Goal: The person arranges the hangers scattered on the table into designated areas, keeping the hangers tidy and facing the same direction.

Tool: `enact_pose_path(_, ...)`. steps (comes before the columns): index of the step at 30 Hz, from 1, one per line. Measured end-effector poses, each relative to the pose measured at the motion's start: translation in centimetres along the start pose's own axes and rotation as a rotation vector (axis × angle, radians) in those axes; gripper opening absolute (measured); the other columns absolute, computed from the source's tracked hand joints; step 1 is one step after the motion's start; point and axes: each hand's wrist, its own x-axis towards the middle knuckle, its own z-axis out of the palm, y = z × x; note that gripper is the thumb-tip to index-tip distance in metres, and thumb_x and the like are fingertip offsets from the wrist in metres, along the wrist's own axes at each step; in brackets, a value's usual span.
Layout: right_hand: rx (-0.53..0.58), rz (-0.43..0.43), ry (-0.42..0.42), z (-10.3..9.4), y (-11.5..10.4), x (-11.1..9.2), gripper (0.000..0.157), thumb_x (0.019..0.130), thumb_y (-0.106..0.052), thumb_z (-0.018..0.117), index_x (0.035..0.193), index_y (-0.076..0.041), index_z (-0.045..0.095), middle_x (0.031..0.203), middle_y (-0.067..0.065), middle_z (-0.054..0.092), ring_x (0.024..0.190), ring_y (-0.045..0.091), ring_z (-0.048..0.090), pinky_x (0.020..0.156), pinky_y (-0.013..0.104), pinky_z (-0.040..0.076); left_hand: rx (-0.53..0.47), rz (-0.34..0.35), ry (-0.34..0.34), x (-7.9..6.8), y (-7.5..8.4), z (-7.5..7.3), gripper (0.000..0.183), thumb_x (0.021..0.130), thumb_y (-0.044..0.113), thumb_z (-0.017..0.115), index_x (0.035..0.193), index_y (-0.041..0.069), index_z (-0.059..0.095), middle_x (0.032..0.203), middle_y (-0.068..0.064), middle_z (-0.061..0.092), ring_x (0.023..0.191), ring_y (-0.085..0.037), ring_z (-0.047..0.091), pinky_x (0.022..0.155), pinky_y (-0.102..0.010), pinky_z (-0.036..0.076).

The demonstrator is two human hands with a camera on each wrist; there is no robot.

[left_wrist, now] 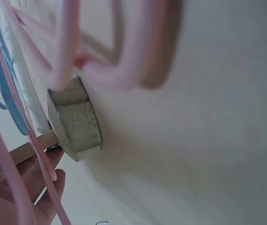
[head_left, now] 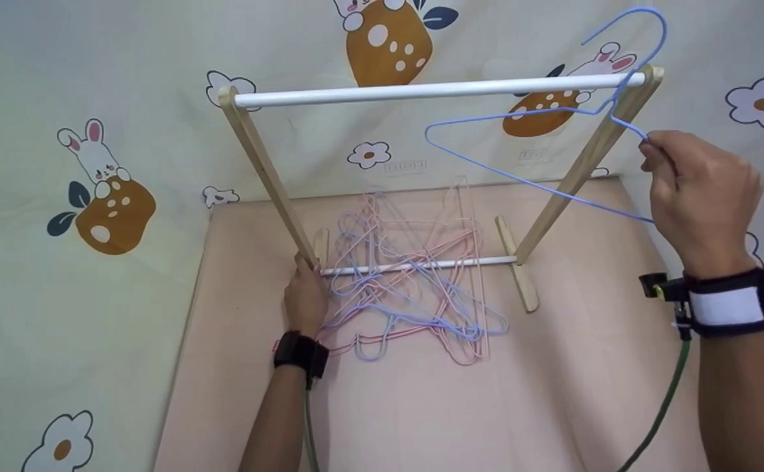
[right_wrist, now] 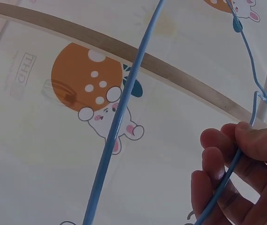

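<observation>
My right hand pinches a blue wire hanger by one shoulder, between thumb and fingers. Its hook rises above the right end of the rack's white top rail, with the neck crossing in front of the rail. Whether hanger and rail touch, I cannot tell. Low on the rack's left wooden post, my left hand grips the wood near the foot; the left wrist view shows its fingers around the post, partly behind pink hangers. A tangled heap of pink and blue hangers lies around the lower white rail.
The rack's right post leans outward above a wooden foot. Behind stands a pale wall covering printed with rabbits and flowers. A pinkish tabletop lies beneath. Green cables trail from both wristbands.
</observation>
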Motion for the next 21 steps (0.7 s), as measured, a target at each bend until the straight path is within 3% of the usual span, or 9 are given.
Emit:
enact_pose_path(4,0.000,0.014,-0.007,0.4,-0.2,-0.6,0.034,0.116,-0.020,0.058,0.112,0.009,0.078,0.095,0.029,0.078,0.074,0.050,0.072,0.062,0.015,0.019,-0.014,-0.025,-0.025,-0.1,-0.2,0.1,0.045,0.114,0.011,0.056,0.154,-0.005,0.041,0.110,-0.027,0.074,0.082,-0.046,0.075,0.067,-0.060,0.058)
enact_pose_path(10,0.025,0.038,-0.019,1.3,0.2,-1.6,0.032,0.115,-0.019,0.061,0.113,0.007,0.079,0.094,0.028,0.079,0.075,0.051,0.074,0.060,0.015,0.019,-0.013,0.012,0.004,-0.3,-0.6,0.4,0.047,0.113,0.008,0.057,0.154,-0.006,0.041,0.108,-0.030,0.073,0.082,-0.051,0.074,0.068,-0.064,0.058)
enact_pose_path(21,0.043,0.043,-0.031,2.8,0.9,-3.0,0.024,0.112,-0.014,0.066,0.117,0.005,0.080,0.100,0.028,0.079,0.078,0.051,0.074,0.061,0.028,0.029,-0.032,0.006,-0.009,0.1,-0.5,0.3,0.045,0.115,0.009,0.054,0.156,-0.003,0.039,0.112,-0.028,0.074,0.081,-0.048,0.074,0.068,-0.060,0.058)
